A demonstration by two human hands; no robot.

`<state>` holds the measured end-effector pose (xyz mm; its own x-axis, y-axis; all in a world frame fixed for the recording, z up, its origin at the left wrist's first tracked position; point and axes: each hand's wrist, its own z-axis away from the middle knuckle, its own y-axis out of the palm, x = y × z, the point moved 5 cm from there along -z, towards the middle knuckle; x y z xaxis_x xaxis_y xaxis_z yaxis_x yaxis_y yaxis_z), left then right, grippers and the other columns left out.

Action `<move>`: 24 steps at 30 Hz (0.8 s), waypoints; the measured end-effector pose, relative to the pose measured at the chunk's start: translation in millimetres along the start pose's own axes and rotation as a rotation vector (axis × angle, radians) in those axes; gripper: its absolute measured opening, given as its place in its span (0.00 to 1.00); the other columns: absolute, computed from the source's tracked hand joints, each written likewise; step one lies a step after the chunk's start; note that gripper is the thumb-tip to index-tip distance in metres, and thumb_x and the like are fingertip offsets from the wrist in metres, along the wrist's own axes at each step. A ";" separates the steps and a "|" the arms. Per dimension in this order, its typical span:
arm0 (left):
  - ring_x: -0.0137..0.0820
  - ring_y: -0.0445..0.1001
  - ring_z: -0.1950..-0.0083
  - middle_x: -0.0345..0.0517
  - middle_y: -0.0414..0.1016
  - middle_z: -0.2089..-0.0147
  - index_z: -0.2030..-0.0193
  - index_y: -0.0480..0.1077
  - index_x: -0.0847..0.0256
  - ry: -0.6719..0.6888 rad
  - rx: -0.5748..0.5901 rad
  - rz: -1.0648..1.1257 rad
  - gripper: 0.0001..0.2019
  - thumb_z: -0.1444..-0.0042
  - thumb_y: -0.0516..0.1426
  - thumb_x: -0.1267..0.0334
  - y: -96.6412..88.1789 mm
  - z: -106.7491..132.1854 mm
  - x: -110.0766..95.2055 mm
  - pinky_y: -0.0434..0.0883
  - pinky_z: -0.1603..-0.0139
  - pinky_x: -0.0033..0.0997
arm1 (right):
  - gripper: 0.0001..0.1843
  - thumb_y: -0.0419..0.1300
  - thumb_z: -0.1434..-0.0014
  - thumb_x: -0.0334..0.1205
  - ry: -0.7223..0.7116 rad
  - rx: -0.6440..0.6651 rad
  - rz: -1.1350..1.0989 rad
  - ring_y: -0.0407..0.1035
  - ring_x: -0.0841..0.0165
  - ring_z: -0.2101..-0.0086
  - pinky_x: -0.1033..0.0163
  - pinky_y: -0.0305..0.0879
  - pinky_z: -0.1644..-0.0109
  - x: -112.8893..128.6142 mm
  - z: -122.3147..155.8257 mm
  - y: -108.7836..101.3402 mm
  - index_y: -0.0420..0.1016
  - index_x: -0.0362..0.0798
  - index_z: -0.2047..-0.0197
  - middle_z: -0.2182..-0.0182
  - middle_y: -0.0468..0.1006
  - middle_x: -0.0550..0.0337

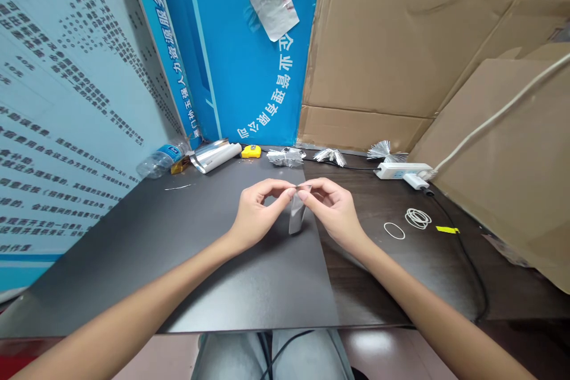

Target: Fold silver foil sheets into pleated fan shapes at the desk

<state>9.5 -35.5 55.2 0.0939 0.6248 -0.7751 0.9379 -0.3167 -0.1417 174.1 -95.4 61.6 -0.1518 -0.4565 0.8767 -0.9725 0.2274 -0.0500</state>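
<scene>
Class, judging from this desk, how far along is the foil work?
Seemingly partway. Done: two fringed foil pieces and a bundled foil piece lie at the back. In hand: the left hand and right hand pinch a foil strip. Left: a foil roll and rubber bands lie untouched.

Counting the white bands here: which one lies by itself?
The single white band, nearest the right hand; the others lie overlapped in a coil beside it.
</scene>
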 end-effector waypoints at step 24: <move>0.32 0.77 0.64 0.47 0.82 0.65 0.62 0.81 0.63 -0.278 0.036 0.232 0.16 0.44 0.70 0.51 1.1 -8.5 13.9 0.74 0.59 0.30 | 0.17 0.77 0.47 0.52 0.186 -0.085 -0.123 0.74 0.65 0.61 0.58 0.71 0.51 -18.8 -8.0 -11.0 0.84 0.49 0.62 0.63 0.83 0.56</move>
<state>14.7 -21.1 49.5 0.2035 0.3172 -0.9263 0.8896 -0.4550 0.0396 189.1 -82.5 49.5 0.0096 -0.3205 0.9472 -0.9622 0.2549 0.0960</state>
